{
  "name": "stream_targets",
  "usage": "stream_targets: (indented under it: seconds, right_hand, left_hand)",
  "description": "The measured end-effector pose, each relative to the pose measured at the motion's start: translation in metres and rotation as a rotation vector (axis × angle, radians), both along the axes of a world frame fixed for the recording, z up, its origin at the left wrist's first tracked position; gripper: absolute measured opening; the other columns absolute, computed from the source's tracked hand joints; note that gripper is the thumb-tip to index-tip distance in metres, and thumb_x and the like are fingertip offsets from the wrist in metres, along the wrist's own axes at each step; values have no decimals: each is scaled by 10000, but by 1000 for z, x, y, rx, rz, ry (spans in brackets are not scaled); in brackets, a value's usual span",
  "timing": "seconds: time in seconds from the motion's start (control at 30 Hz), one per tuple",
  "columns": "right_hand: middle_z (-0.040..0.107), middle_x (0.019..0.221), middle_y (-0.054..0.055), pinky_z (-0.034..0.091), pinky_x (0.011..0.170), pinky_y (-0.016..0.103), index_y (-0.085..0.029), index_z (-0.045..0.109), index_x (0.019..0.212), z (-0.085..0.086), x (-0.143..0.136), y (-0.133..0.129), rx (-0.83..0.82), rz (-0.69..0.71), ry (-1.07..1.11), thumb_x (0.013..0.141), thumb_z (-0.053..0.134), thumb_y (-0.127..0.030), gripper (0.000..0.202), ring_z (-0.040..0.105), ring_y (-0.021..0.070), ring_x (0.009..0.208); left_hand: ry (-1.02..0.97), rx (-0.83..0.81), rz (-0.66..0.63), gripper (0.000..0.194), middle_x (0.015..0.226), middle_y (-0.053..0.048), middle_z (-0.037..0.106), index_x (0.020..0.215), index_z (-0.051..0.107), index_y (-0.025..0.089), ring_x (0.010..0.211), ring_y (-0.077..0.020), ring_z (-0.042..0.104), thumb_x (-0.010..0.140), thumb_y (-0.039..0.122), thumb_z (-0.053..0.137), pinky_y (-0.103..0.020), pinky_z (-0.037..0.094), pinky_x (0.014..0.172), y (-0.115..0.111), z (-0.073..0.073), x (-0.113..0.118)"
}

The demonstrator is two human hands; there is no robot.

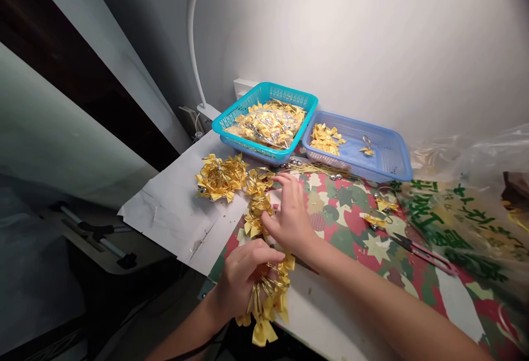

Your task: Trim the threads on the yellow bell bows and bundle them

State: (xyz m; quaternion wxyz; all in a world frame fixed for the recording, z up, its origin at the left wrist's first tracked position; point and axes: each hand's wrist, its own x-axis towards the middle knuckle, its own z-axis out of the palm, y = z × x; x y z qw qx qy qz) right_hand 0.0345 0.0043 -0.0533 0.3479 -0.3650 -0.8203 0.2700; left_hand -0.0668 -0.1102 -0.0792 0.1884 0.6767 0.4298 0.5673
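Note:
My left hand (pixel 242 275) is closed around a bunch of yellow ribbon bows (pixel 264 332) on looped gold cords, held at the table's near edge. The bows hang out below and to the right of the fingers. Just beyond it, my right hand (pixel 291 215) reaches over a row of loose bows (pixel 259 205), its thumb and fingers apart. The fingertips are beside or touching these bows; exact contact is hard to see. A round bundle of yellow bows (pixel 222 176) lies to the left on white paper (pixel 165 206).
At the back stand a teal basket (pixel 301 96) full of bagged bows and a blue basket (pixel 384 151) with some bows. Gold cords with silver bells (pixel 322 169) lie before them. Pink-handled scissors (pixel 430 255), two bows (pixel 376 220) and a plastic bag (pixel 463 206) are at right.

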Motion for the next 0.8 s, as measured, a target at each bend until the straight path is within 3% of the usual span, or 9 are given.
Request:
stream_targets:
  seconds: [0.27, 0.8]
  right_hand:
    - [472, 1254, 125, 407, 1002, 476, -229, 437, 1154, -4, 6, -1, -3, 72, 47, 722, 629, -198, 473, 440, 297, 1195]
    - [490, 1255, 117, 457, 939, 471, -223, 483, 1137, -4, -2, -1, -48, 106, 19, 743, 592, -169, 412, 448, 289, 1162]
  left_hand:
    - [-16, -44, 58, 337, 713, 1, 605, 1020, 618, 231, 608, -153, 544, 743, 39, 620, -253, 433, 580, -2, 1, 1]
    - [-72, -117, 82, 317, 699, 14, 546, 967, 613, 234, 600, -133, 513, 728, 25, 615, -236, 400, 554, -2, 0, 2]
